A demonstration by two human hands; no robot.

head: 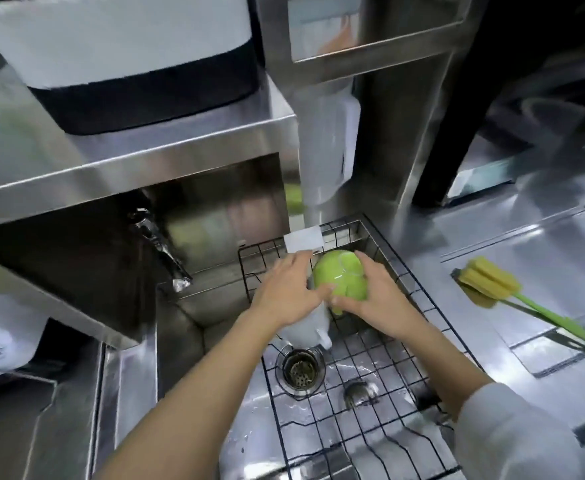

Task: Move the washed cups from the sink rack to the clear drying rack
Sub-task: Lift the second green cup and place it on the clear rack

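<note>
A green cup (339,275) lies upside down at the far end of the black wire sink rack (401,344). My right hand (374,296) wraps around its right side. My left hand (289,292) rests over a white cup (306,332) just left of the green one, thumb touching the green cup. Both hands sit above the steel sink (249,403). The clear drying rack is not in sight.
A drain strainer (299,370) shows under the rack. A faucet (161,249) juts out below the steel shelf (135,157) on the left. A yellow sponge brush with a green handle (512,292) lies in a recess on the right counter.
</note>
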